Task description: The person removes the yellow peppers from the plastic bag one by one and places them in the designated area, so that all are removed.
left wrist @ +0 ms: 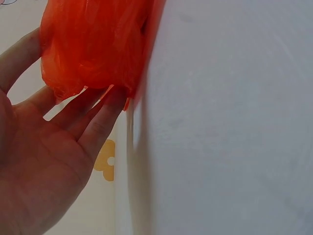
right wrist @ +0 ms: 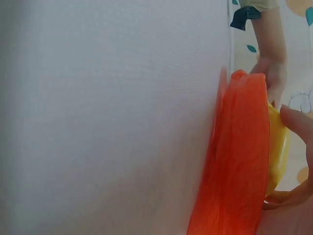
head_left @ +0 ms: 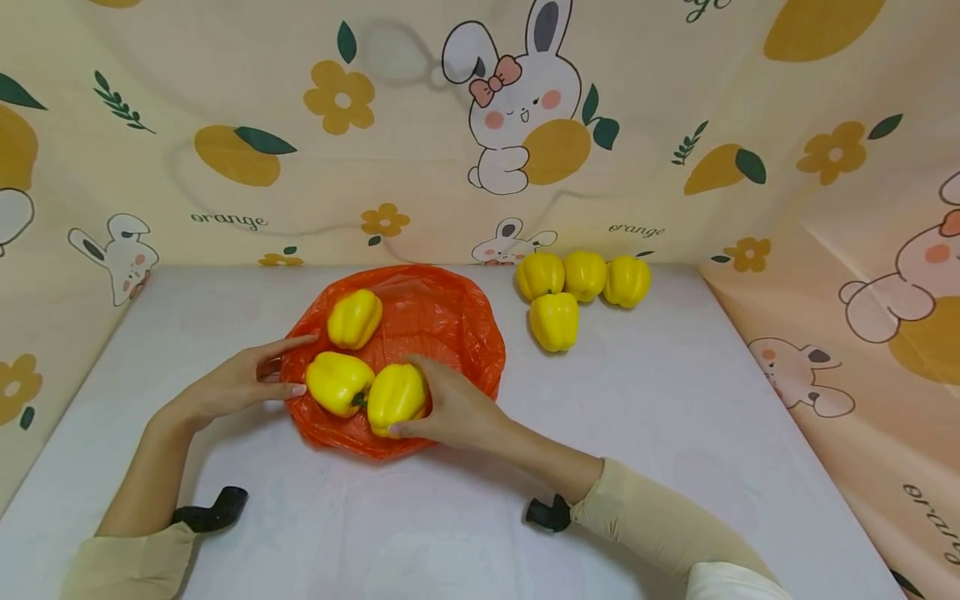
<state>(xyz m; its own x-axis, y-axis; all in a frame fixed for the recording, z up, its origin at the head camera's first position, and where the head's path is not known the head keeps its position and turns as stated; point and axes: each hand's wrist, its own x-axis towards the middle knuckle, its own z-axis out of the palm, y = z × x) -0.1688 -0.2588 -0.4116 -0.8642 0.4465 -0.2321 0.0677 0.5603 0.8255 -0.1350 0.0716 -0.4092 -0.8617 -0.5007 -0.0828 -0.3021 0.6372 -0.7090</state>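
Yellow pepper (head_left: 396, 402) pinched between thumb and fingers of the right hand (head_left: 461, 406), near side of the red bag (head_left: 431, 329); best gripped lightly, clear of the rim. Left hand (head_left: 228, 385) loosely spread against it, palm visible only in the left wrist view. Two more peppers (head_left: 337, 383) inside; farther back, four loose peppers (head_left: 555, 322), head view only.

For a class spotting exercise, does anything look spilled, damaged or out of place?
Nothing stands out. Two peppers lie in the red bag, the right hand holds a third there, four more sit grouped on the table; no spill or damage shows.
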